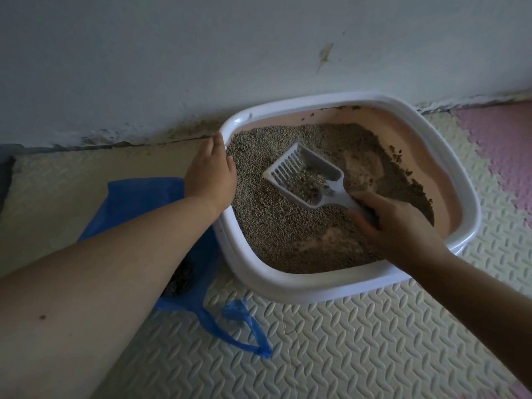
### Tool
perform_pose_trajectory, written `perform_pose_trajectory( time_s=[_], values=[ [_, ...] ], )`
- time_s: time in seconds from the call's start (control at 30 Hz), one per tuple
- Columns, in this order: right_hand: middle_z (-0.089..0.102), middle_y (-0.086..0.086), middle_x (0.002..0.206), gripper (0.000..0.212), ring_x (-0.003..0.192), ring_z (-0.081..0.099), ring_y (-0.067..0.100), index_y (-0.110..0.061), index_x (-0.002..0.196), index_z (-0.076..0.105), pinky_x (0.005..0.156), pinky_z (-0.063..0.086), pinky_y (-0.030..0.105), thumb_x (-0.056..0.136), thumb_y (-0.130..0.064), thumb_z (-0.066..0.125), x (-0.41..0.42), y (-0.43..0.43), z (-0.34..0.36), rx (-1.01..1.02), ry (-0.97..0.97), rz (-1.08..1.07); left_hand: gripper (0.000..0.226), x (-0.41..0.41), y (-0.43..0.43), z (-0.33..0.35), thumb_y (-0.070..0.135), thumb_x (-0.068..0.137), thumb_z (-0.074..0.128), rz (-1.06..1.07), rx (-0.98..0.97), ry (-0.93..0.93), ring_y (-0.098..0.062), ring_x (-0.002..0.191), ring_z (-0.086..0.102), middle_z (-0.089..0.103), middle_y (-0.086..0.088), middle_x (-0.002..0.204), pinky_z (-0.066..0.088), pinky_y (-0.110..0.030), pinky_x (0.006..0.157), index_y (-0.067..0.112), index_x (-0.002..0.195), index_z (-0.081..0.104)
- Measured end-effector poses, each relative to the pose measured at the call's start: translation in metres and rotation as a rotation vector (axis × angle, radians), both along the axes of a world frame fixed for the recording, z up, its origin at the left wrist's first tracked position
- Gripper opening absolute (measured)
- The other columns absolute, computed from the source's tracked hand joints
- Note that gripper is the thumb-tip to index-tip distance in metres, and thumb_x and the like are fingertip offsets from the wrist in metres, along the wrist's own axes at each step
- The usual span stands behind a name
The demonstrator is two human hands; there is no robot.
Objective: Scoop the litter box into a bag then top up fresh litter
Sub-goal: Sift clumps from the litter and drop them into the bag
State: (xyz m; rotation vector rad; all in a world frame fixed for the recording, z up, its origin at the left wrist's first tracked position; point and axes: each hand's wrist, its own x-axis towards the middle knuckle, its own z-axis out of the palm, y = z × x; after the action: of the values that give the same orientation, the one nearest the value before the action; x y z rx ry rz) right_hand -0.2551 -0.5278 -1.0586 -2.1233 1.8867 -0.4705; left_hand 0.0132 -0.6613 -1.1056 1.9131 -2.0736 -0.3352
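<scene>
Grey scoop [305, 175], tines upper-left, clamped in right grip [394, 223]; blue bag [144, 203] lower left, beyond litter box [316, 289], nearer left grip [210, 174] holding the rim.

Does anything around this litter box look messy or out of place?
Yes. Dark litter is caked up the right inner wall of the white-rimmed pink plastic litter box, and bare patches show through the grey litter near the grey slotted plastic scoop. Behind the box, the foot of the pale wall is grimy and flaking.
</scene>
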Motion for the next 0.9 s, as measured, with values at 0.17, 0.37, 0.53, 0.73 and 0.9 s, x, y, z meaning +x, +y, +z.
perform_pose_trajectory(
  time_s=[0.17,0.37,0.53,0.73,0.9],
  values=[
    [0.062,-0.005,0.072,0.027,0.058,0.057,0.011,-0.021,0.113,0.064,0.052,0.045,0.03,0.09,-0.032,0.055,-0.0011,0.0004,-0.0008,-0.008,-0.014,-0.033,0.053,-0.0006,0.0009,0.0008,0.024,0.102,0.034,-0.001,0.002,-0.001,-0.03,0.126,0.043,0.034,-0.01,0.148,0.041,-0.043,0.098,0.007,0.15,0.019],
    [0.064,-0.002,0.073,0.025,0.059,0.057,0.013,-0.019,0.112,0.064,0.053,0.045,0.03,0.09,-0.03,0.055,-0.0024,0.0001,-0.0018,-0.002,0.005,-0.044,0.053,-0.0001,0.0,0.0013,0.024,0.101,0.034,0.003,0.005,0.004,-0.03,0.125,0.044,0.035,-0.011,0.148,0.043,-0.043,0.097,0.008,0.15,0.02],
    [0.057,-0.008,0.069,0.024,0.055,0.05,0.003,-0.018,0.112,0.064,0.049,0.036,0.018,0.091,-0.027,0.056,-0.0029,-0.0006,-0.0014,0.014,0.011,-0.06,0.053,0.0,0.0008,0.0022,0.024,0.102,0.033,-0.003,0.009,0.019,-0.029,0.125,0.044,0.035,-0.009,0.147,0.043,-0.042,0.097,0.008,0.15,0.02],
    [0.052,-0.014,0.066,0.024,0.056,0.049,0.001,-0.017,0.113,0.063,0.049,0.035,0.02,0.092,-0.028,0.056,-0.0037,-0.0008,-0.0001,0.029,0.009,-0.108,0.053,0.0002,0.0014,0.0033,0.024,0.102,0.034,-0.007,0.018,0.025,-0.029,0.128,0.041,0.034,-0.009,0.148,0.041,-0.041,0.1,0.007,0.15,0.019],
    [0.053,-0.011,0.066,0.024,0.055,0.05,0.001,-0.018,0.112,0.062,0.047,0.034,0.02,0.091,-0.028,0.057,-0.0005,0.0014,0.0025,0.057,0.019,-0.077,0.053,-0.0003,0.0019,0.0049,0.025,0.102,0.033,-0.014,0.017,0.018,-0.029,0.128,0.04,0.034,-0.01,0.148,0.04,-0.041,0.1,0.007,0.15,0.02]
  ],
)
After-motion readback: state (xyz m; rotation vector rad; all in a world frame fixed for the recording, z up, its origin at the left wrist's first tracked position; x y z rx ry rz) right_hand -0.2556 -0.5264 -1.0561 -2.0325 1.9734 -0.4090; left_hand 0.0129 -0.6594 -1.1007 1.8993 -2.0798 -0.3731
